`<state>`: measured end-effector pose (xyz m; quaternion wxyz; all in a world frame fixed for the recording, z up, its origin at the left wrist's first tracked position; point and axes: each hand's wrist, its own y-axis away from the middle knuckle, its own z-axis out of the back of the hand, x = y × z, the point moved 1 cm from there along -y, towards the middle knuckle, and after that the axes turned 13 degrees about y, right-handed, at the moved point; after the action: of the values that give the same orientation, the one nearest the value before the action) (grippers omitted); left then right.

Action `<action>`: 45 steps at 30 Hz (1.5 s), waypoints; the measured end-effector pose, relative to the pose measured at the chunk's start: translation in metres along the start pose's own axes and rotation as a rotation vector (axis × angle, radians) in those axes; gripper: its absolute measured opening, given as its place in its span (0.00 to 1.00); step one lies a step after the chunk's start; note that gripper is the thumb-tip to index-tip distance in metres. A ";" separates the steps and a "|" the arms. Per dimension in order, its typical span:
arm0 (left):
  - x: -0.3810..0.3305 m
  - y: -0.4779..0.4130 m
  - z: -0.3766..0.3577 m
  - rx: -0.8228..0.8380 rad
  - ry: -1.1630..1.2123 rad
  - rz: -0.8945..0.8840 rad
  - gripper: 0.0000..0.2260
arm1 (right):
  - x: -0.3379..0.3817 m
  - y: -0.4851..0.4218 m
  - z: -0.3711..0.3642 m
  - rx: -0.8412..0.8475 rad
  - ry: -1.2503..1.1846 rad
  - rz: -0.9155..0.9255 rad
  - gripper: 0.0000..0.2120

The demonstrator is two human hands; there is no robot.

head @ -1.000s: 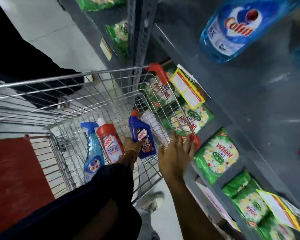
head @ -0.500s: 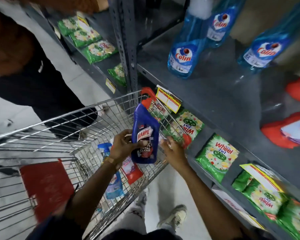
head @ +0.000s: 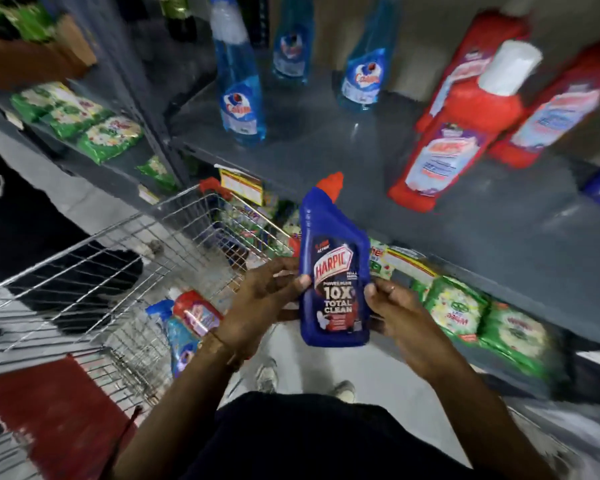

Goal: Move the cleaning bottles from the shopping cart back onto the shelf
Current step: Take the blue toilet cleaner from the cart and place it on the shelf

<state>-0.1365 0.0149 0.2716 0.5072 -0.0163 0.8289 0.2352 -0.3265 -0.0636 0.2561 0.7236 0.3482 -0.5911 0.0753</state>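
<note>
Three light-blue spray bottles [head: 240, 98] and three red bottles [head: 447, 157] are standing on the shelf [head: 465, 216]; two bottles [head: 191, 320] are lying in the cart [head: 118, 271]; one dark-blue bottle [head: 333, 271] is being held.

At frame centre, a dark blue bottle [head: 333, 271] with red cap and red-white label; upper right, red bottles [head: 454, 147]; upper middle, pale blue bottles [head: 239, 95]; lower right, green speckled packets [head: 454, 311].

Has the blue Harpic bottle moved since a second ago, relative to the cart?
Yes. The blue Harpic bottle was standing inside the cart; now both hands hold it upright above and outside the basket, beside the grey shelf.
</note>
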 end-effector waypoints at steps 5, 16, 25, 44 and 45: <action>0.009 0.004 -0.037 0.070 -0.089 0.006 0.10 | -0.014 0.029 0.027 -0.097 -0.053 0.041 0.15; 0.033 -0.024 -0.174 0.422 -0.185 -0.126 0.13 | -0.029 0.081 0.135 -0.441 -0.053 0.328 0.13; 0.094 -0.104 -0.315 0.692 -0.303 -0.293 0.12 | -0.059 0.071 0.279 -0.763 0.089 0.376 0.14; 0.129 -0.129 -0.372 0.571 -0.337 -0.371 0.20 | -0.076 0.066 0.299 -1.284 0.056 0.284 0.15; 0.126 -0.125 -0.360 0.549 -0.330 -0.381 0.19 | -0.076 0.066 0.279 -1.354 0.036 0.280 0.14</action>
<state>-0.4642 -0.2160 0.2525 0.6541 0.0047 0.7504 -0.0951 -0.6064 -0.1567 0.2312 0.7748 -0.2610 -0.5353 -0.2121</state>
